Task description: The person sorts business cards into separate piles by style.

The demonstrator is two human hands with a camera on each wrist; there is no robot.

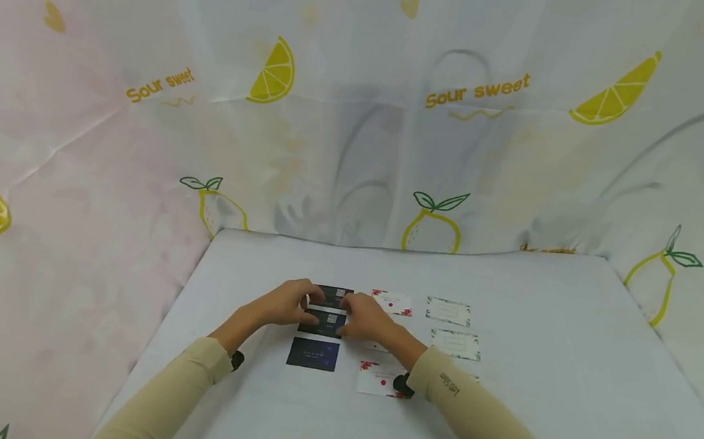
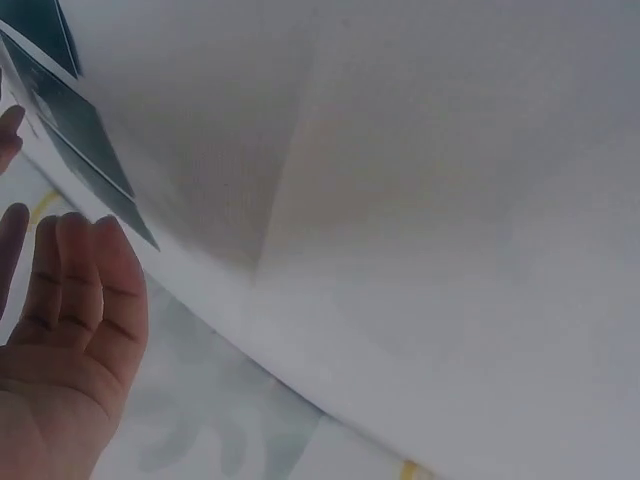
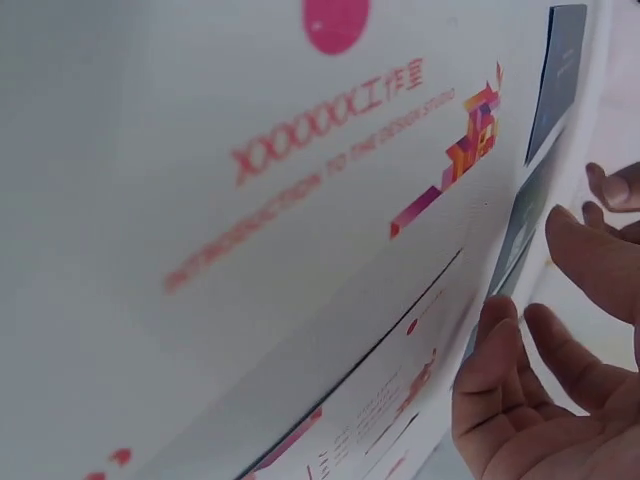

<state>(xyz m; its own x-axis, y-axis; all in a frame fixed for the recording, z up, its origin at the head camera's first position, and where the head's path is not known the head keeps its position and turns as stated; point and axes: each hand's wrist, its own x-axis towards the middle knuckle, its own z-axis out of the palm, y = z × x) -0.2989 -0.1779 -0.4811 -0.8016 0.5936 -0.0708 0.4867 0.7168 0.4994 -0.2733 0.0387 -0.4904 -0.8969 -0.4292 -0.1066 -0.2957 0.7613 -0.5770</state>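
Note:
Three dark business cards stand in a column on the white table: a far one [image 1: 335, 297], a middle one [image 1: 326, 326] and a near one [image 1: 313, 354]. My left hand [image 1: 281, 304] is at the left ends of the far and middle cards, thumb by the middle one. From the right, my right hand [image 1: 372, 321] reaches the same two cards, fingertips at their right ends. In the left wrist view, the left hand's fingers [image 2: 120, 285] extend loosely beside dark cards [image 2: 90, 130]. The right hand [image 3: 560, 420] has bent fingers near the dark cards' edges; exact contact is unclear.
White cards with red corners [image 1: 391, 302] form a second column, partly covered by the right hand and wrist. Farther right lie leaf-bordered white cards [image 1: 449, 311], one mostly behind the sleeve. A lemon-printed cloth [image 1: 369, 140] hangs behind the table [image 1: 547, 312].

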